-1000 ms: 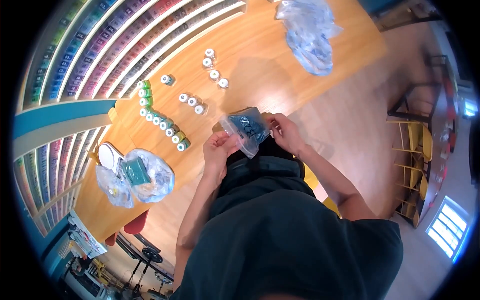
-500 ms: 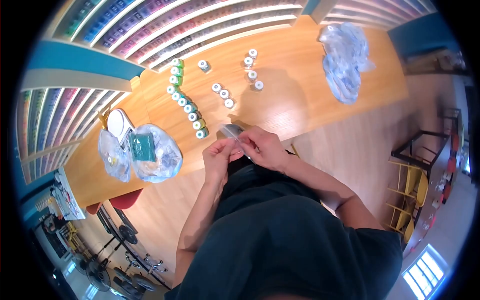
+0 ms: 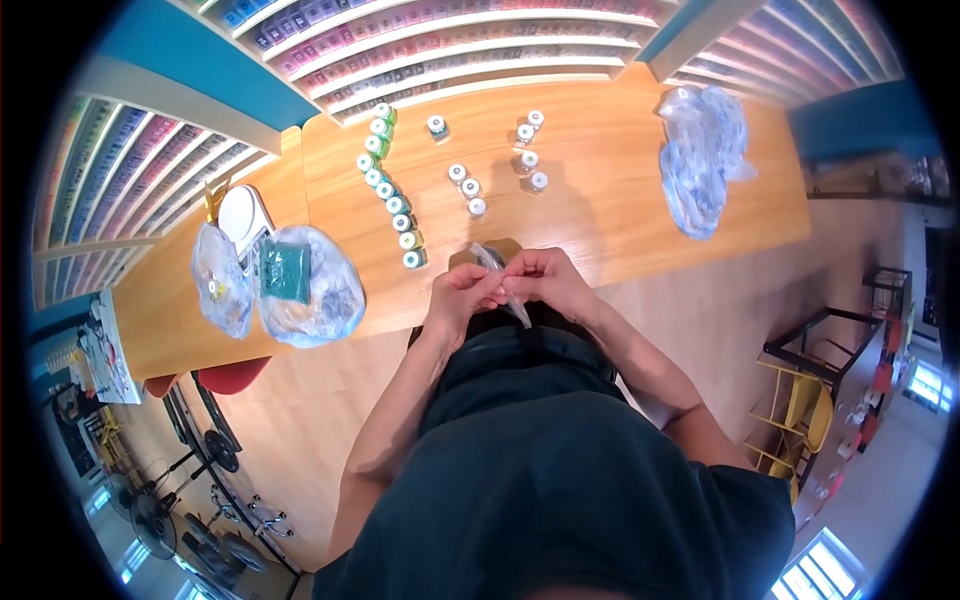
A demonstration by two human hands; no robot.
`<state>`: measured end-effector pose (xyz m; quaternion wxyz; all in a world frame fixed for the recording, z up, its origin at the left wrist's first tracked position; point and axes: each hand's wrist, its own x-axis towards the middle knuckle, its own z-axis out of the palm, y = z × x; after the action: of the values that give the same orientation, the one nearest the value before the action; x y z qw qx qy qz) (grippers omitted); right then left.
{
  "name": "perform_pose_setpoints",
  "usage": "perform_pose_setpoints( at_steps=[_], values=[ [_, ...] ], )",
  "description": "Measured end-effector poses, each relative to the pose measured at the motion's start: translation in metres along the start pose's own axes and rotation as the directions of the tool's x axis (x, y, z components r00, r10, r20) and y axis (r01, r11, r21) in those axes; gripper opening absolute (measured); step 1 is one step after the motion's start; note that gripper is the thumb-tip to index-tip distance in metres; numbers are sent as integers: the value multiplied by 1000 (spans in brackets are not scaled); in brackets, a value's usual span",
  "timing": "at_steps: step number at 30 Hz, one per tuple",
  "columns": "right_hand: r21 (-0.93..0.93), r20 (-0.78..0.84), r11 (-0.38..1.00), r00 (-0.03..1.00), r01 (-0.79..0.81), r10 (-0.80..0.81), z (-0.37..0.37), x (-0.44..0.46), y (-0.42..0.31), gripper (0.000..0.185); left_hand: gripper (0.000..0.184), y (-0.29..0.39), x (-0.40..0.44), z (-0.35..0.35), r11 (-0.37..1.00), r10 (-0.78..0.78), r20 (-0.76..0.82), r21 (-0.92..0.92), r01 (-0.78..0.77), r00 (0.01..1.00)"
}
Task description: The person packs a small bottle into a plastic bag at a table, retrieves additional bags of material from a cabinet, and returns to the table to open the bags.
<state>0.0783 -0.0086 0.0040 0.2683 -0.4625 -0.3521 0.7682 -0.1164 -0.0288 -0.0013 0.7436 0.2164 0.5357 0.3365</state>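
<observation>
My left hand (image 3: 462, 298) and my right hand (image 3: 552, 282) meet at the table's near edge, in front of my body. Both are closed, pinching a small, narrow clear plastic bag (image 3: 519, 312) between thumbs and fingers. One end of it sticks up past the fingertips and the other hangs below them; what it contains, if anything, I cannot make out. Beyond my hands stand several small jars with white lids: a crooked row of green and teal jars (image 3: 397, 205) at the left, and smaller groups of clear or grey ones (image 3: 470, 188) toward the middle.
At the left, a teal-filled packet (image 3: 287, 272) lies on a bulging clear bag (image 3: 335, 300) beside a white scale (image 3: 240, 216). Bluish plastic bags (image 3: 695, 180) are heaped at the right. Shelves of colored containers (image 3: 420, 60) line the back. A red chair (image 3: 235, 376) is under the near edge.
My hands have drawn closer together and the plastic bag has turned, its lower end now hanging beneath my fingers. My view has shifted slightly.
</observation>
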Motion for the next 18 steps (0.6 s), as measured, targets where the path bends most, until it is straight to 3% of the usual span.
perform_pose_setpoints(
  at_steps=[4,6,9,15,18],
  values=[
    [-83,-74,987,987,134,-140,7,2,11,3,9,0,-2,0,990,99,77,90,-106,992],
    [-216,-170,946,944,244,-282,23,2,17,5,8,-8,0,3,974,213,84,56,-218,973],
    [-196,-254,945,917,262,-307,34,5,21,9,7,-16,2,5,953,302,75,-20,-301,950],
    [-80,-323,978,923,192,-208,40,8,32,9,5,-23,0,-1,952,299,75,-84,-293,951],
    [132,-318,981,943,144,-96,37,9,32,9,5,-23,-1,-3,944,317,50,-114,-310,947]
  ],
)
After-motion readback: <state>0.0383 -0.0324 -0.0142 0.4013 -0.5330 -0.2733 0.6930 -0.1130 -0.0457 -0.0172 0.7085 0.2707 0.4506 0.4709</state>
